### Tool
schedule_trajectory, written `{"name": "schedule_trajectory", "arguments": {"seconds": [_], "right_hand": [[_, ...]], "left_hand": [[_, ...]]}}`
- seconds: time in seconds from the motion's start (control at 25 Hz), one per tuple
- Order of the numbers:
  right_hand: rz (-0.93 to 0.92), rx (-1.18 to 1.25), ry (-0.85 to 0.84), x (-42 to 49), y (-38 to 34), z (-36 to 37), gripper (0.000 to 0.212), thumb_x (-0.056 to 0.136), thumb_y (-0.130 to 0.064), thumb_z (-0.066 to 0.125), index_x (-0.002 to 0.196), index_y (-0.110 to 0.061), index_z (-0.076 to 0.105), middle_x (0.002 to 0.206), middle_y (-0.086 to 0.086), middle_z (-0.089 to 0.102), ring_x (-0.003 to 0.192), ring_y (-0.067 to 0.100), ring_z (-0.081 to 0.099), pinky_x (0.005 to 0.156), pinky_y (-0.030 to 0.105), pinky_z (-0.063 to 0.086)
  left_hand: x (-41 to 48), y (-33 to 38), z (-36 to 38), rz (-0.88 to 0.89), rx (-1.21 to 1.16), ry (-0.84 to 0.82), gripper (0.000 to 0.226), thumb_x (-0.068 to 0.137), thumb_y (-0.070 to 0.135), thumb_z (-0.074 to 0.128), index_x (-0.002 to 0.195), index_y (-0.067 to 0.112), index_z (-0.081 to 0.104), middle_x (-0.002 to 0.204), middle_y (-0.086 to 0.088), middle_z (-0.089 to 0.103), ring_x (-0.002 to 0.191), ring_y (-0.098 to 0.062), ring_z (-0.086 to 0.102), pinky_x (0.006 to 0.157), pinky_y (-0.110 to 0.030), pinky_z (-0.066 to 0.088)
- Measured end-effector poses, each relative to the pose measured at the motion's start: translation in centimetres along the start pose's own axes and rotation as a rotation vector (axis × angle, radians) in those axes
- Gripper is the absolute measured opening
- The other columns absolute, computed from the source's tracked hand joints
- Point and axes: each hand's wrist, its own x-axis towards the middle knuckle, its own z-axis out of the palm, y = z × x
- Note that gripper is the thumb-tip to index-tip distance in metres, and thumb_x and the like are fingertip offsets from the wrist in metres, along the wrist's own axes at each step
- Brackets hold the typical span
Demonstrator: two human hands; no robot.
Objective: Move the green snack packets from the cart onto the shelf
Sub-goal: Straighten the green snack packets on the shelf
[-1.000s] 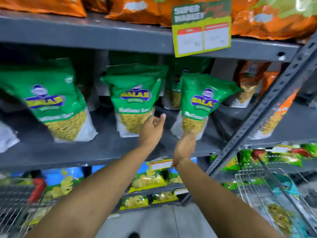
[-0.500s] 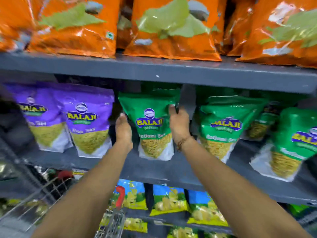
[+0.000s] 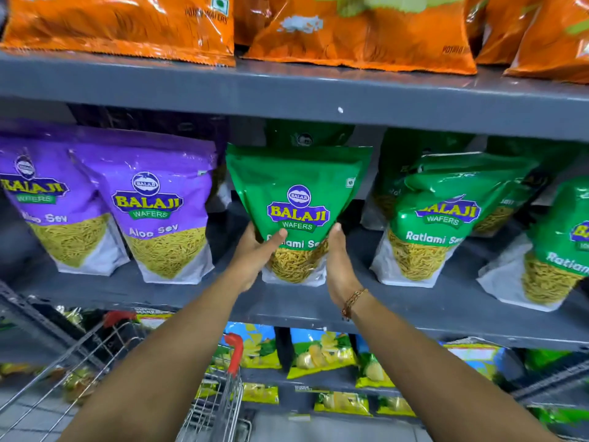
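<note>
- I see the green packet (image 3: 298,199) standing upright on the middle shelf (image 3: 287,301), between the purple packets (image 3: 159,212) on its left and more green packets (image 3: 439,218) on its right.
- My left hand (image 3: 255,253) grips the packet's lower left edge, thumb across the front over the printed name, fingers hidden behind.
- My right hand (image 3: 338,266) lies flat against the lower right edge, fingers pointing up; it presses the side, and I cannot tell whether any finger wraps behind.
- So the packet is clamped between both hands, low down, where the clear window shows the yellow snack.
- I judge it light: a pouch of thin fried strands and air. The film looks glossy, so likely slippery under a loose hold.
- It is soft, not stiff. The top flares wide and flat while the filled bottom bulges, so the weight sits low.
- The contents look brittle; I would squeeze only enough to steer, or the strands will crumble.
- Best hold, I think, is the side seams near the base, as now, or the flat top seal for lifting.
- The gusseted base seems to stand by itself, but the neighbours lean, so it may tip when let go.
- The cart (image 3: 223,406) sits near me, below the shelf; what it holds is hard to make out.
</note>
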Motion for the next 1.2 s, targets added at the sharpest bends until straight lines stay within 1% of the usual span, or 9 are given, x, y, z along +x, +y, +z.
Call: {"name": "schedule_trajectory", "arguments": {"seconds": [0.16, 0.32, 0.48, 0.56, 0.68, 0.88, 1.0, 1.08, 1.2], "right_hand": [[0.047, -0.049, 0.082, -0.3, -0.4, -0.4, 0.060, 0.093, -0.056, 0.021, 0.142, -0.024, 0.035, 0.148, -0.002, 0.038, 0.138, 0.017, 0.034, 0.116, 0.039, 0.027], [-0.082, 0.100, 0.521, -3.0, -1.3, -3.2, 0.046, 0.096, -0.045, 0.033, 0.077, -0.015, 0.063, 0.077, 0.005, 0.062, 0.074, 0.019, 0.055, 0.075, 0.032, 0.045], [-0.143, 0.215, 0.955, -2.7, -3.0, -9.6, 0.037, 0.098, -0.036, 0.032, 0.078, -0.013, 0.053, 0.082, 0.007, 0.052, 0.077, 0.019, 0.045, 0.077, 0.031, 0.036], [-0.251, 0.126, 1.045, -1.3, -5.3, -13.4, 0.035, 0.097, -0.028, 0.035, 0.068, -0.011, 0.045, 0.075, 0.009, 0.045, 0.072, 0.019, 0.040, 0.069, 0.037, 0.034], [-0.293, 0.087, 0.822, 1.6, -9.4, -18.4, 0.029, 0.098, -0.016, 0.036, 0.108, 0.004, 0.054, 0.097, 0.005, 0.052, 0.090, 0.014, 0.045, 0.082, 0.023, 0.039], [-0.311, 0.231, 0.467, 3.8, -12.6, -22.6, 0.037, 0.090, 0.008, 0.040, 0.067, -0.017, 0.053, 0.038, -0.018, 0.060, 0.040, -0.009, 0.053, 0.050, 0.007, 0.042], [-0.254, 0.282, 0.357, 3.5, -10.3, -23.2, 0.023, 0.094, -0.027, 0.045, 0.094, -0.014, 0.063, 0.091, -0.009, 0.072, 0.087, 0.001, 0.062, 0.090, 0.025, 0.045], [-0.124, 0.282, 0.213, 2.3, -7.3, -23.2, 0.058, 0.089, -0.058, 0.035, 0.130, -0.019, 0.051, 0.129, -0.007, 0.057, 0.121, 0.008, 0.050, 0.111, 0.032, 0.034], [-0.005, 0.189, 0.132, 0.4, -4.1, -22.4, 0.068, 0.087, -0.066, 0.026, 0.141, -0.025, 0.038, 0.139, -0.009, 0.046, 0.129, 0.011, 0.041, 0.115, 0.042, 0.029]], "left_hand": [[0.1, -0.2, 0.6, 0.063, -0.065, 0.062, 0.040, 0.082, 0.018, 0.062, 0.118, 0.020, 0.045, 0.105, 0.002, 0.060, 0.097, -0.014, 0.059, 0.065, -0.010, 0.051], [-3.0, -3.1, 2.7, 0.267, 0.270, 0.580, 0.040, 0.072, 0.059, 0.051, 0.077, 0.021, 0.039, 0.072, 0.004, 0.045, 0.074, -0.023, 0.046, 0.067, -0.034, 0.038], [-7.5, -4.1, 11.3, 0.389, 0.449, 0.084, 0.049, 0.085, 0.057, 0.031, 0.057, 0.018, 0.041, 0.051, -0.003, 0.045, 0.055, -0.020, 0.044, 0.058, -0.043, 0.042], [-6.3, -1.2, 16.6, 0.404, 0.349, -0.017, 0.043, 0.092, 0.042, 0.033, 0.079, 0.010, 0.059, 0.077, -0.008, 0.064, 0.078, -0.022, 0.059, 0.080, -0.033, 0.050], [-2.1, 4.7, 21.6, 0.255, 0.062, 0.106, 0.037, 0.096, 0.025, 0.036, 0.118, 0.001, 0.052, 0.121, -0.013, 0.058, 0.113, -0.017, 0.051, 0.088, -0.010, 0.036], [1.2, 8.3, 22.6, 0.284, -0.145, 0.290, 0.034, 0.091, 0.021, 0.049, 0.111, -0.005, 0.057, 0.115, -0.023, 0.063, 0.087, -0.012, 0.053, 0.065, -0.002, 0.041], [1.2, 6.7, 22.3, 0.324, -0.096, 0.234, 0.025, 0.092, 0.020, 0.047, 0.106, 0.003, 0.059, 0.092, -0.001, 0.066, 0.075, 0.008, 0.054, 0.067, -0.001, 0.041], [0.8, 3.4, 21.6, 0.255, 0.005, 0.045, 0.033, 0.090, 0.023, 0.050, 0.117, 0.003, 0.049, 0.103, 0.003, 0.062, 0.080, 0.015, 0.056, 0.083, -0.010, 0.048], [-0.3, -0.9, 20.7, 0.109, 0.185, -0.193, 0.074, 0.065, 0.050, 0.072, 0.126, 0.019, 0.044, 0.128, -0.003, 0.059, 0.110, -0.010, 0.058, 0.104, -0.039, 0.045]]}}
